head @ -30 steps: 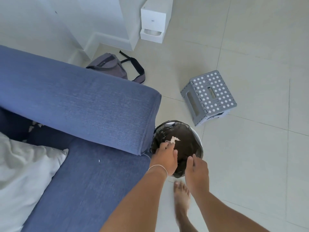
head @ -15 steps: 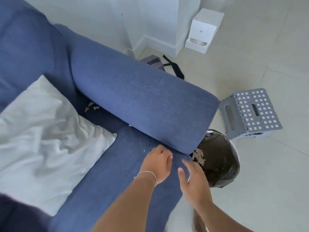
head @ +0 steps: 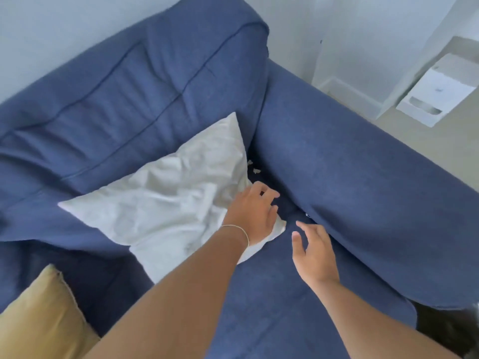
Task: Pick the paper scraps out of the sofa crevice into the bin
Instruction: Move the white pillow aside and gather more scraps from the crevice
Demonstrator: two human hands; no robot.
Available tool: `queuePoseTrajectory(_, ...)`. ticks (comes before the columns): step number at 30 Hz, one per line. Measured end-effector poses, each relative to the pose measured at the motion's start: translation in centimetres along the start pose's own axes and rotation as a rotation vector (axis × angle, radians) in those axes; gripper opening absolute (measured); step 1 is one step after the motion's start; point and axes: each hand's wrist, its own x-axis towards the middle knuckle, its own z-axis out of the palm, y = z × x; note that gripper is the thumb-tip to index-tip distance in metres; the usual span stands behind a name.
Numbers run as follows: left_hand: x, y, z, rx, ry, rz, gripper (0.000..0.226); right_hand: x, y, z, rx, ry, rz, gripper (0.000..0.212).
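Note:
A few white paper scraps (head: 253, 167) lie in the dark crevice between the seat and the armrest (head: 363, 182) of the blue sofa. My left hand (head: 255, 212) hovers over the right corner of a white pillow (head: 168, 203), fingers apart and curled toward the crevice, a short way below the scraps. My right hand (head: 315, 251) is open above the seat cushion beside the armrest, holding nothing. Only a dark sliver of the black-lined bin (head: 451, 330) shows past the armrest's end at the bottom right.
A yellow cushion (head: 39, 314) sits at the bottom left on the sofa. A white boxy appliance (head: 438, 92) stands on the tiled floor by the wall at the upper right. The sofa backrest (head: 129, 79) fills the upper left.
Both hands have left the bin, where the left one dropped a scrap, and moved back over the sofa toward the crevice. The view has swung left onto the pillow and backrest.

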Motion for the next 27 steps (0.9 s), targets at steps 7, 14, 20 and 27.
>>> queuePoseTrajectory(7,-6.0,-4.5,-3.5,-0.070,0.655,-0.283,0.031,5.7,-5.2,3.3,0.018,-0.196,-0.115,0.077)
queuePoseTrajectory(14,-14.5,-11.2,-2.9,-0.325,0.831,-1.019,0.082,9.0,-9.8,5.3,0.060,-0.514,-0.239,0.101)
queuePoseTrajectory(20,-15.8,-11.5,-1.2,-0.821,0.663,-1.002,0.065,8.9,-11.0,6.0,0.097,-0.543,-0.225,0.081)
queuePoseTrajectory(27,-17.9,-5.5,-1.8,-0.741,0.683,-0.981,0.057,4.1,-9.5,-0.1,0.054,-0.443,-0.251,0.064)
